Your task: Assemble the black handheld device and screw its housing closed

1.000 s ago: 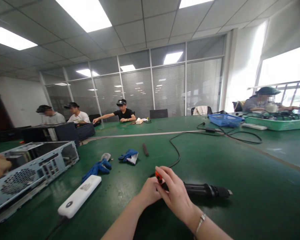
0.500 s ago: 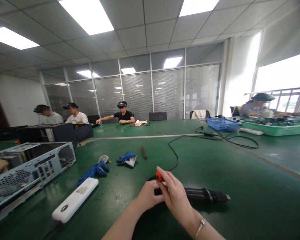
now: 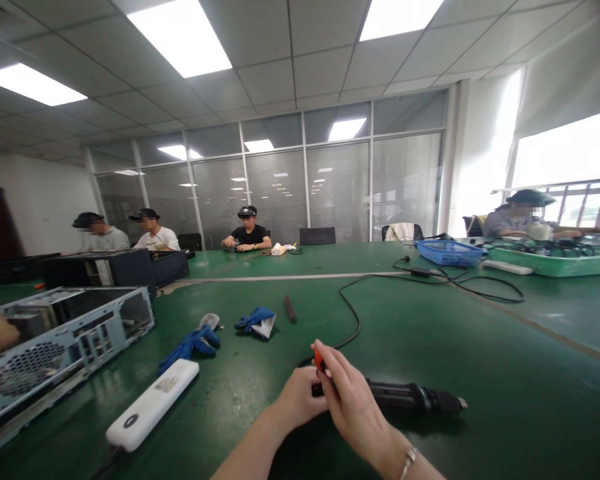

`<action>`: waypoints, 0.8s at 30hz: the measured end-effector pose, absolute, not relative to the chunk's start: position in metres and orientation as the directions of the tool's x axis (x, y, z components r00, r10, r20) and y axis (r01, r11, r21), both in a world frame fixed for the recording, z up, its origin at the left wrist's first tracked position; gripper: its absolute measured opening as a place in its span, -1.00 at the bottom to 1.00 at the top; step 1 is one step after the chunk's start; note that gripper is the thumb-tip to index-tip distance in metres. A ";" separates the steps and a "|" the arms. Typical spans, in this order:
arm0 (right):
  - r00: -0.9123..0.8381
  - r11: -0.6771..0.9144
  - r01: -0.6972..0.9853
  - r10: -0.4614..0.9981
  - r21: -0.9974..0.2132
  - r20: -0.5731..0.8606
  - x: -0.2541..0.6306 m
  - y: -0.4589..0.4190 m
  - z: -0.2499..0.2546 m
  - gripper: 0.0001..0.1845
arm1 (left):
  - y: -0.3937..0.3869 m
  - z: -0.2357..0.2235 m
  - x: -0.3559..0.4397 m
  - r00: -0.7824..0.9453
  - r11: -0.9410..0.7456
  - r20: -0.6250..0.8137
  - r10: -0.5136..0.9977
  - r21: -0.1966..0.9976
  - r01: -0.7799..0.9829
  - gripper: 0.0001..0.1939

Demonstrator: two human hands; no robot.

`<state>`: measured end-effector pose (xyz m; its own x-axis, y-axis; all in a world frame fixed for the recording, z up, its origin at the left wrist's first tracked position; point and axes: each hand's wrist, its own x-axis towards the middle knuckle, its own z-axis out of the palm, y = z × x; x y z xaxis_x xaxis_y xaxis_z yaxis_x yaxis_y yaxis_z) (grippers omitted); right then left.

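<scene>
The right hand (image 3: 355,400) pinches a small bright-orange piece (image 3: 319,360) between thumb and fingers; beside it, the left hand (image 3: 297,395) curls around a short black end (image 3: 318,389). A long black cylindrical tool (image 3: 405,397) extends rightward above the green desk (image 3: 505,373).

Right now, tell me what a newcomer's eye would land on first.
Probably the small orange piece at the right hand's fingers, low centre, close by the left hand. A long black tool lies just right of them. Then the open metal case at the left edge would likely draw the look.
</scene>
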<state>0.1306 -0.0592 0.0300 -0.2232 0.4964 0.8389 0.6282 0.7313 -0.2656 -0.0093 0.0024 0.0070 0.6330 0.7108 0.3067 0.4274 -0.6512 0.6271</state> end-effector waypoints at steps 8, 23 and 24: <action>-0.215 0.741 0.604 0.507 -0.294 0.835 0.130 -0.056 0.029 -0.35 | 0.001 0.008 -0.009 0.620 -0.646 0.338 0.708 0.666 0.374 -0.86; -0.622 0.806 0.506 0.588 -0.307 0.518 0.151 -0.109 0.069 -0.50 | 0.007 0.010 -0.013 0.666 -0.617 0.254 0.701 0.685 0.388 -0.60; -0.697 0.828 0.488 0.560 -0.276 0.447 0.154 -0.113 0.069 -0.55 | 0.007 0.011 -0.013 0.651 -0.615 0.258 0.714 0.676 0.407 -0.52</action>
<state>0.1537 -0.1134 0.0685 -0.6975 0.5600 0.4472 0.4879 0.8281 -0.2760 -0.0135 0.0073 0.0108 0.6507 0.7142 0.2579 0.4070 -0.6147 0.6757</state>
